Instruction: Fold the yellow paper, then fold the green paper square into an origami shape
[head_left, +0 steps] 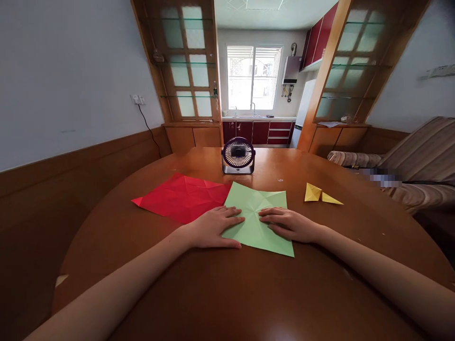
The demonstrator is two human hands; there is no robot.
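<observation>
A light green sheet of paper (256,237) with crease lines meeting near its middle lies unfolded on the table. On its left edge rests my left hand (216,227), fingers spread and flat, the thumb reaching toward the near side. My right hand (289,223) lies on the sheet's right half, its fingers stretched out toward the centre creases. Left of the green sheet, a creased red sheet of paper (177,194) is spread out, its right end close to the green one. A small folded yellow paper piece (313,193) sits to the right, beyond my right hand.
A small dark desk fan (238,154) stands behind the papers on the round wooden table (199,293). A striped armchair (423,151) is at the right. Farther back are wooden shelves (190,61) and a kitchen with a window (254,78).
</observation>
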